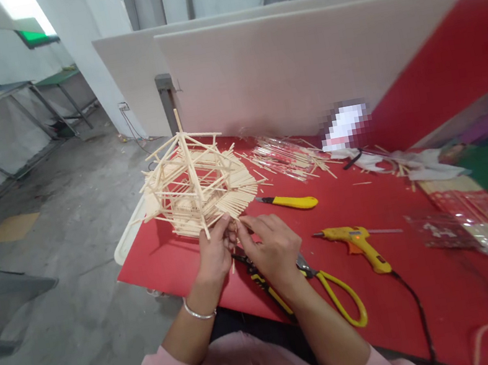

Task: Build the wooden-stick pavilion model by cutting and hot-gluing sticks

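Model: a pale stick model (194, 182), tiered and spiky, is set on the red desk (384, 283) just above the fingers.
Left hand (213, 254): fingers pinched on a model stick.
Right hand (272, 247): fingers curled shut at the same edge.
Scissors (334, 295): lain under the right wrist.

Both arms come out of loose pale pink sleeves, soft in fabric and pushed back well above the wrists, so the forearms are bare. The cloth bunches in broad folds near the bottom edge of the view, where the 2 sleeves meet a dark garment at the lap. The left hand (213, 256) has 1 thin silver bangle (199, 312) around its wrist, plain and smooth. The right hand (273, 246) and its wrist are bare, with no ring or watch showing.
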Tool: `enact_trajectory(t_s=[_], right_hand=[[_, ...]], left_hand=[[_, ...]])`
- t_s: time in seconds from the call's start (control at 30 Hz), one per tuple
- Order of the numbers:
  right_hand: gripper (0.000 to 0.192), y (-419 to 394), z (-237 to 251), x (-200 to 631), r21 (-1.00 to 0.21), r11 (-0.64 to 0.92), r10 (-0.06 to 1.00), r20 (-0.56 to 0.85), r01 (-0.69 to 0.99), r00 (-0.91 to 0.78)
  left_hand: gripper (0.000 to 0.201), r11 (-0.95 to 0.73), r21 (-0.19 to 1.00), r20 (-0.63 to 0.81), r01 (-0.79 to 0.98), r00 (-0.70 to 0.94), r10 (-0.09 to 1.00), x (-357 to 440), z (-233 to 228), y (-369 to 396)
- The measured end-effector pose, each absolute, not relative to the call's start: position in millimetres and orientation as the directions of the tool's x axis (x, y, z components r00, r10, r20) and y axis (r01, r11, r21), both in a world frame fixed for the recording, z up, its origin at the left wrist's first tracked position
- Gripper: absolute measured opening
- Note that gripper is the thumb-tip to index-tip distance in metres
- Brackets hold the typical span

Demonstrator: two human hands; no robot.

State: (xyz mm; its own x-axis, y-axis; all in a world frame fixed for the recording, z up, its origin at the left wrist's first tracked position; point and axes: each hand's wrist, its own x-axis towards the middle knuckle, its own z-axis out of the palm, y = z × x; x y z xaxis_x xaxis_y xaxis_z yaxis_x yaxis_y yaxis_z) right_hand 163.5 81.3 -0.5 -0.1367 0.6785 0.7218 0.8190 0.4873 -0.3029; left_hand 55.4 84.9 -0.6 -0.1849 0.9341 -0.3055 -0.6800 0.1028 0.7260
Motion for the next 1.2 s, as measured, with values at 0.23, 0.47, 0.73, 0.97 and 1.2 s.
enact_trajectory(t_s=[0.23,0.47,0.73,0.97,1.2], right_hand=[[0.011,82.9,0.7,163.4,-0.309,0.515,0.662,0.736,0.8,-0.142],[0.01,64.7,4.4,166.7,-0.571,0.537,0.739,0.673,0.621,-0.02],[0.019,32.6,-6.2,173.0,-0.983,0.033,0.998,0.024,-0.18,0.051],[0.02,21.9,-11.1,173.9,-0.97,0.031,0.994,0.005,-0.24,0.106],[0.021,6.9,-17.2,170.8,-0.974,0.025,0.994,0.001,-0.224,0.108]], left_hand=[[0.03,0.126,0.7,-0.322,-0.703,-0.153,0.934,55.4,-0.1,80.5],[0.029,0.128,0.731,-0.286,-0.67,-0.131,0.949,63.3,-11.4,57.7],[0.03,0.116,0.782,-0.198,-0.612,-0.068,0.978,76.8,-15.5,38.7],[0.028,0.112,0.753,-0.187,-0.648,-0.047,0.981,78.0,-7.6,29.6],[0.028,0.136,0.728,-0.251,-0.672,-0.076,0.965,79.1,-9.8,18.4]])
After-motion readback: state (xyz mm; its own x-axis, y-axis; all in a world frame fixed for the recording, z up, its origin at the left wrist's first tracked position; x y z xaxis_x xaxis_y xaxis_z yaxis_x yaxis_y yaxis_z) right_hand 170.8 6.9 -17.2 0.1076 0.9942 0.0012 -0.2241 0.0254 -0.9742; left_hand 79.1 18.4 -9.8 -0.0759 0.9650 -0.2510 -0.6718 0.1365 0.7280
